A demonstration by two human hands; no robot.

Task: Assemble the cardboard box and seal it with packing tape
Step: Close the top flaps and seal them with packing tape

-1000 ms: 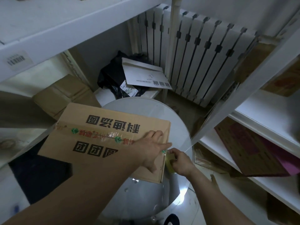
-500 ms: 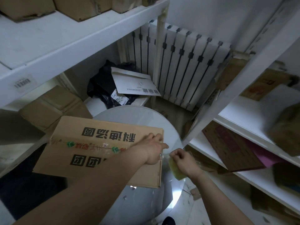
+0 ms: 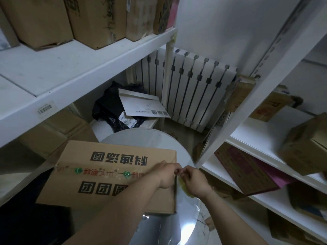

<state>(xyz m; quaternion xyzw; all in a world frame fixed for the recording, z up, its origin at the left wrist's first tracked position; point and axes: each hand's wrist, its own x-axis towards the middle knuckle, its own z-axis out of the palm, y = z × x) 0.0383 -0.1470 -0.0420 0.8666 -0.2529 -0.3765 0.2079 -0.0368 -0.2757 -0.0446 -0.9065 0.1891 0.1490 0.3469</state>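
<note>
Head: brown box [image 3: 113,156], seam taped; L hand [image 3: 167,174], R hand [image 3: 194,183] tight on tape [image 3: 183,186].

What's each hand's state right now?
Left hand: closed, pinching the tape strip at the cardboard box's right edge.
Right hand: closed, grip round the yellowish tape roll.

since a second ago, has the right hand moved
Yes, slightly: the right hand has crept along the right edge of the cardboard box toward its far corner, and now meets the left hand.
</note>
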